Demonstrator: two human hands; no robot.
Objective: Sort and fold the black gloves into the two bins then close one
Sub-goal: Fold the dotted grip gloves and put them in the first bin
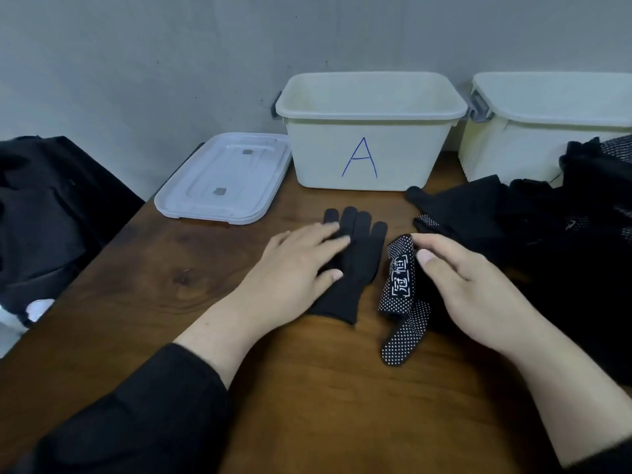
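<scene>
A plain black glove (359,258) lies flat on the wooden table, fingers pointing away from me. My left hand (294,265) rests flat on its left half with fingers straight. Just to its right a black glove with white dots (402,302) lies partly folded. My right hand (475,285) holds its upper edge, fingers curled over it and thumb on top. A pile of more black gloves (533,213) sits at the right. The cream bin marked A (371,131) stands open behind the gloves. A second cream bin (547,124) stands to its right, partly cut off.
A white lid (224,177) lies upside down on the table left of bin A. Dark fabric (44,213) lies beyond the table's left edge. A grey wall runs behind the bins. Bare wood (325,388) stretches toward me between my forearms.
</scene>
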